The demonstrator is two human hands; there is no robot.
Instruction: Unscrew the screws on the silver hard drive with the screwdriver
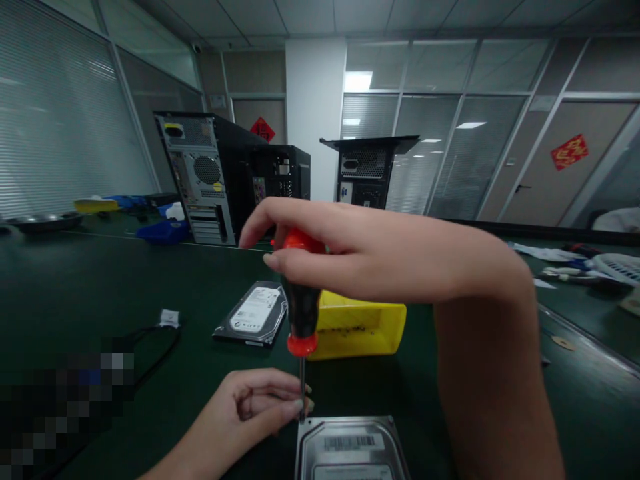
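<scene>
My right hand is closed from above around the red and black handle of a screwdriver, which stands upright. Its thin shaft runs down to the near hard drive, with the tip at the drive's far left corner. Beside that corner, the thumb and fingers of my left hand pinch the lower shaft. The drive lies flat, label side up, cut off by the bottom edge of the view. Farther back lies a second hard drive with a white label.
A yellow bin stands behind the screwdriver. Computer cases rise at the back, another case right of them. A blue bin and a metal bowl are far left. A cable lies left; pliers lie right.
</scene>
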